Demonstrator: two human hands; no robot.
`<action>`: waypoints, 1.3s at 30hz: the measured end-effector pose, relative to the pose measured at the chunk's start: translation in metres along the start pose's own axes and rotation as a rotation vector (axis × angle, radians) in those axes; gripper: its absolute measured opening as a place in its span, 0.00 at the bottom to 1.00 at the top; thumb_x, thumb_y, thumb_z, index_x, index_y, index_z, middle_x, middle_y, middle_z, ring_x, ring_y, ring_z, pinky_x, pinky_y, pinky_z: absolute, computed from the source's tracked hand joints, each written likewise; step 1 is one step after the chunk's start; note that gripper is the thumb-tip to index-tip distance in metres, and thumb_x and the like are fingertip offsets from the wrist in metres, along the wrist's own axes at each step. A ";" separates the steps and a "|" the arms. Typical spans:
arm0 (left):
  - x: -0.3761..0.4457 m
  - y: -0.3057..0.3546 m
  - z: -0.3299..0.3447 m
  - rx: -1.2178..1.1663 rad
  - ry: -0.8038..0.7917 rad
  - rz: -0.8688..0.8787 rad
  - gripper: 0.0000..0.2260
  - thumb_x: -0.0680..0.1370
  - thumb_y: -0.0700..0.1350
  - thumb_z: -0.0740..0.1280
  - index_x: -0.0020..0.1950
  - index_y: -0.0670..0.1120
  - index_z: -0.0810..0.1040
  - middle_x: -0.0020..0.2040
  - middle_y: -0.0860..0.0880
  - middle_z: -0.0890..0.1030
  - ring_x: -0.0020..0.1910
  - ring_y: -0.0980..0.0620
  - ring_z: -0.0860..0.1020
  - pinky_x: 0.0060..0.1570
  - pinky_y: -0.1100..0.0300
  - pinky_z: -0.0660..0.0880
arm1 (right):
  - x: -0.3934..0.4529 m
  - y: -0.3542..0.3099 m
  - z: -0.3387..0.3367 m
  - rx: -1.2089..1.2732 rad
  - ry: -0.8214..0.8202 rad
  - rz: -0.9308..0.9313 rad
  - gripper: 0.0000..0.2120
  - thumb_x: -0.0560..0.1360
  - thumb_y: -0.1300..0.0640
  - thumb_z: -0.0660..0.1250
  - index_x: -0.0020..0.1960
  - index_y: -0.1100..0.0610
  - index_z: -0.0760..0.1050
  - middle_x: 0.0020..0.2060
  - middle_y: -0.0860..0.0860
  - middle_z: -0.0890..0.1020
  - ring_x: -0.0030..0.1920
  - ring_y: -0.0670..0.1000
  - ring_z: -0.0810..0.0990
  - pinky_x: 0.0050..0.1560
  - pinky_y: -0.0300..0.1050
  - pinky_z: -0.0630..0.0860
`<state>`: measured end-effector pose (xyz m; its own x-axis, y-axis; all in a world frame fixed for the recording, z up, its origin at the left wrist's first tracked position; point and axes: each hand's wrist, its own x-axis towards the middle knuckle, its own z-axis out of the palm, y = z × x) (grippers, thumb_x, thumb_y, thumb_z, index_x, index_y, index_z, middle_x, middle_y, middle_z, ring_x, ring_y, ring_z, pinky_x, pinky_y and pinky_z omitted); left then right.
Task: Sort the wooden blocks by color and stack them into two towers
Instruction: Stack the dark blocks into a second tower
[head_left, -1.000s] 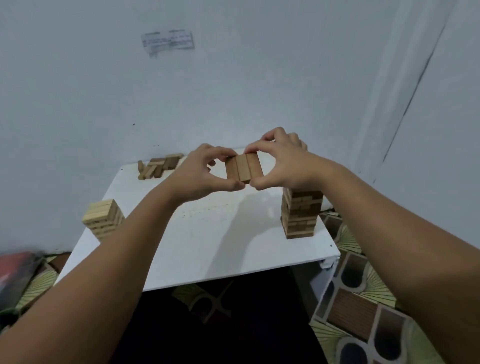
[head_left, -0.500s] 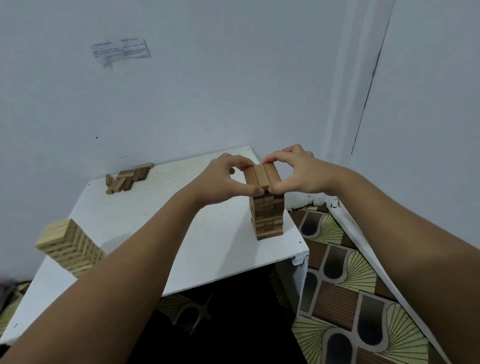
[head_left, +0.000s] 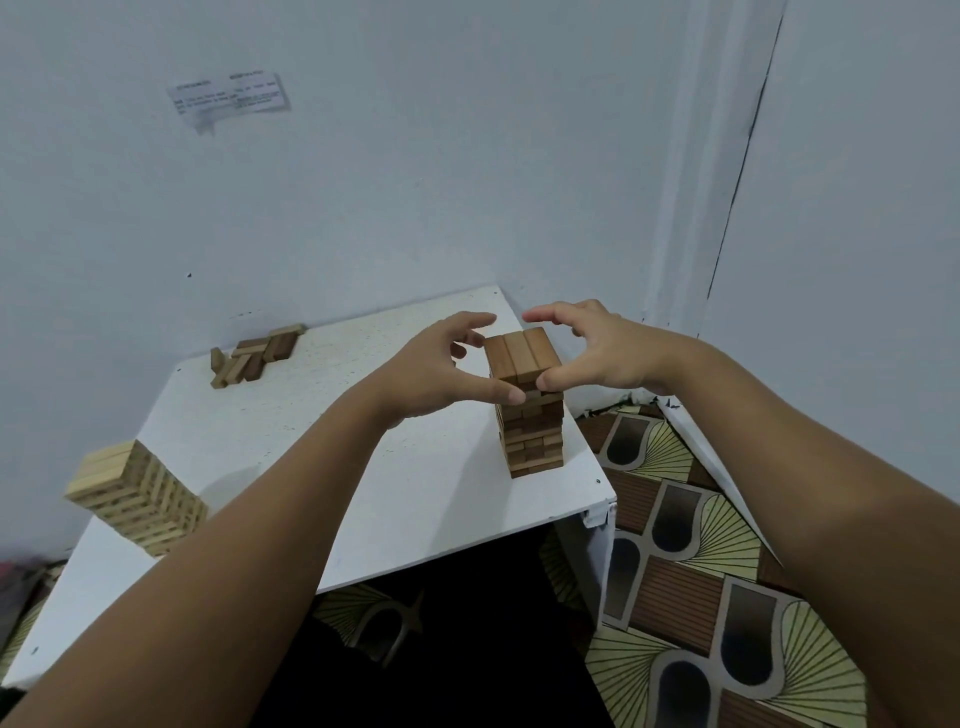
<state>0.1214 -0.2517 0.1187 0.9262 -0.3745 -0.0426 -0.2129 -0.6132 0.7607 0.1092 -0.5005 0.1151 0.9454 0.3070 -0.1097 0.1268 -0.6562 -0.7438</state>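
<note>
Dark wooden blocks are seen stacked as a tower (head_left: 531, 421) near the right front corner of the white worktop (head_left: 322, 467), directly between the two hands. Three dark blocks (head_left: 522, 353) lie side by side as its top layer. The left hand (head_left: 441, 371) is held just left of this layer, its fingers spread and arched above the far edge, its thumb tip set against the near left corner of the tower just under the top layer. The right hand (head_left: 592, 353) is held just right of the layer, fingers loosely curved over it, the thumb tip touching the near right corner. Neither hand is closed round a block; whether the fingers touch the top cannot be told. A light wooden tower (head_left: 137, 496) stands well to the left of the left hand, at the worktop's left edge. Beyond the left hand, by the wall (head_left: 363, 156), a small heap of loose blocks (head_left: 254, 356) is left unsorted. A paper note (head_left: 228, 98) is stuck high on the wall.
</note>
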 end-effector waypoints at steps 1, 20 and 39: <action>-0.002 -0.002 0.000 -0.005 0.003 -0.008 0.44 0.60 0.60 0.85 0.74 0.61 0.73 0.65 0.57 0.76 0.64 0.57 0.73 0.62 0.57 0.74 | 0.000 0.002 0.000 0.007 -0.002 0.001 0.41 0.63 0.39 0.75 0.74 0.32 0.64 0.74 0.46 0.61 0.76 0.55 0.59 0.72 0.59 0.64; -0.009 -0.003 0.006 -0.113 -0.014 -0.071 0.44 0.61 0.62 0.82 0.76 0.59 0.72 0.70 0.53 0.75 0.69 0.51 0.72 0.70 0.46 0.73 | 0.004 0.014 0.001 0.157 -0.056 -0.015 0.46 0.64 0.38 0.75 0.78 0.40 0.62 0.77 0.48 0.64 0.77 0.53 0.61 0.69 0.53 0.63; -0.028 0.046 0.090 -0.891 0.312 -0.249 0.43 0.75 0.79 0.41 0.68 0.53 0.80 0.59 0.52 0.86 0.52 0.58 0.86 0.42 0.63 0.77 | -0.009 -0.009 0.080 0.997 0.240 0.019 0.20 0.86 0.38 0.45 0.58 0.40 0.75 0.50 0.37 0.86 0.50 0.34 0.83 0.44 0.28 0.77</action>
<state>0.0576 -0.3323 0.0964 0.9810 -0.0263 -0.1925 0.1942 0.1486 0.9696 0.0756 -0.4422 0.0704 0.9936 0.0850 -0.0738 -0.0926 0.2456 -0.9649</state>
